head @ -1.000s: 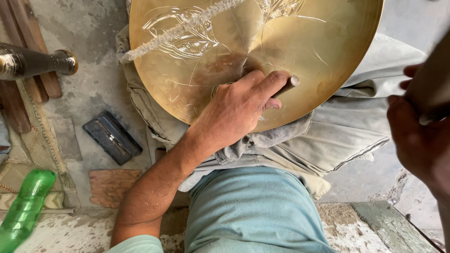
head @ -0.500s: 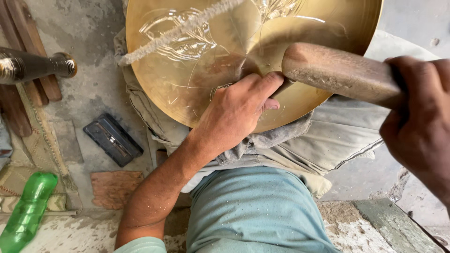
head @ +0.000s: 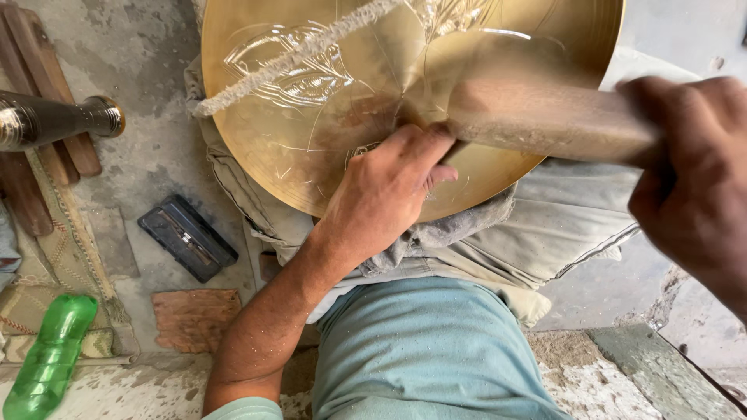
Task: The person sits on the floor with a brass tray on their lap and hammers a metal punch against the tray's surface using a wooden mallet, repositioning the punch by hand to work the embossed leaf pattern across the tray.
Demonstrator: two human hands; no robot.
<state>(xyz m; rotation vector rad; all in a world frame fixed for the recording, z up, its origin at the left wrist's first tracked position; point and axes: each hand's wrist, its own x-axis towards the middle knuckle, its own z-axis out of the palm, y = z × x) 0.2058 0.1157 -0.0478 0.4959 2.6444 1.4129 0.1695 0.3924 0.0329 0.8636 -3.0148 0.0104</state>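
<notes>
Since half a second ago the mallet (head: 545,117) has swung a little further left across the brass plate (head: 373,85), its blurred wooden head now almost at the left hand's fingertips, while that hand has kept its place. Right hand (head: 692,187) comes in from the right edge, fingers wrapped shut round the mallet's handle, knuckles up, wrist running off the lower right. Left hand (head: 389,194) lies palm down on the plate's near rim, its forearm rising from the lower left, elbow bent, wrist straight; the fingers are curled together and pinched on a small tool whose tip cannot be made out, as the mallet head and thumb cover it. Which part of the tool touches the brass I cannot tell. The plate is a wide, shallow brass disc with engraved leaf patterns in its upper half and a streak of pale filings across them; it rests tilted on grey cloth (head: 529,233) over the person's lap, filling the top middle of the view. Below it sits a knee in light blue trousers (head: 420,350). On the concrete floor (head: 148,155) to the left lie a dark flat case (head: 187,237), near the cloth's edge, a reddish brick (head: 194,319) below it, a green bottle (head: 50,354) at the lower left corner, and a metal rod (head: 58,120) resting over wooden slats (head: 31,179) at the left edge.
</notes>
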